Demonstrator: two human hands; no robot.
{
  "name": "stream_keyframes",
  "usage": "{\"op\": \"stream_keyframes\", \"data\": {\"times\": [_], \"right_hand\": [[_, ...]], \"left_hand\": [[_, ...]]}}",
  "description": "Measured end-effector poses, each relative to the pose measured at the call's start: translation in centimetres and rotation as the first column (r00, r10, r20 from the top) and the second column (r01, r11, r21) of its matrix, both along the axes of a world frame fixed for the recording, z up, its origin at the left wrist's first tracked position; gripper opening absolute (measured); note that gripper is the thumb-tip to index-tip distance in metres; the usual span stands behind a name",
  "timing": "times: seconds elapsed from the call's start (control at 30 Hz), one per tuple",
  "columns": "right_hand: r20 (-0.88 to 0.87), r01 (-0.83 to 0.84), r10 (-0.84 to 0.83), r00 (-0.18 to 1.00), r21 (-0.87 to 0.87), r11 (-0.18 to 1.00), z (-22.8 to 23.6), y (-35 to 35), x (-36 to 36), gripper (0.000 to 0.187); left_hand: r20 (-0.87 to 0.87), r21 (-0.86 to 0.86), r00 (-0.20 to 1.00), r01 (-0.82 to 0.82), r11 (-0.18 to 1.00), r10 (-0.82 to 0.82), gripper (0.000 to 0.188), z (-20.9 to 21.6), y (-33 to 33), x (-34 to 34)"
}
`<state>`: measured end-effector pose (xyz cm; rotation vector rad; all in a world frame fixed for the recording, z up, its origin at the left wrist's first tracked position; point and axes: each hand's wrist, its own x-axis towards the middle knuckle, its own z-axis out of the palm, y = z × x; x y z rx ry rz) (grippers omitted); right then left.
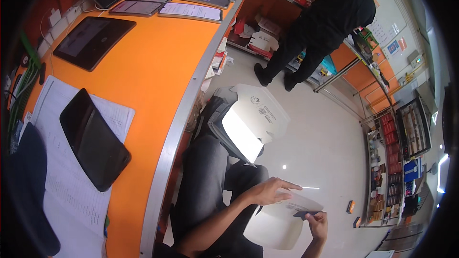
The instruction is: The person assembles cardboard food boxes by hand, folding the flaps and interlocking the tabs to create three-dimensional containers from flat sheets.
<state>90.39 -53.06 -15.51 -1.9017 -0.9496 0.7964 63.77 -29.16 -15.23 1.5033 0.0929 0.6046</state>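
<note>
Black tablet (95, 138) on paper sheets (66, 172) toward the desk's (153, 57) left edge; strip of orange top between it and the metal-trimmed right edge. Past that edge, lower: open white carton (275, 229) beside the person's lap, between both hands. Left hand (267, 192) loosely open, fingers extended over the carton, gripping nothing. Right hand (317, 224) pinches small dark piece (301, 214) near the raised lid. Pale floor (330, 162) stretches right to shelving (389, 148).

A bright tube light (443, 173) glows far right of the right hand (317, 225); reflections glint on the floor (320, 153) beyond it; curved edges fade black.
</note>
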Motion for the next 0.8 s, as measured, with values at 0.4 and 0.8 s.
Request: {"op": "stream_keyframes", "data": {"times": [0.4,0.8], "right_hand": [[0.409,-0.359,0.517,0.752,-0.403,0.842,10.3,8.9,-8.9,0.026],[0.717,-0.581,0.567,0.405,-0.277,0.765,8.1,8.1,-11.2,0.039]], "left_hand": [[-0.142,0.045,0.979,0.156,0.987,-0.148,0.024,-1.1,-0.9,1.2],[-0.282,0.09,0.933,0.258,0.962,-0.224,0.05,-1.5,-1.5,0.8]]}}
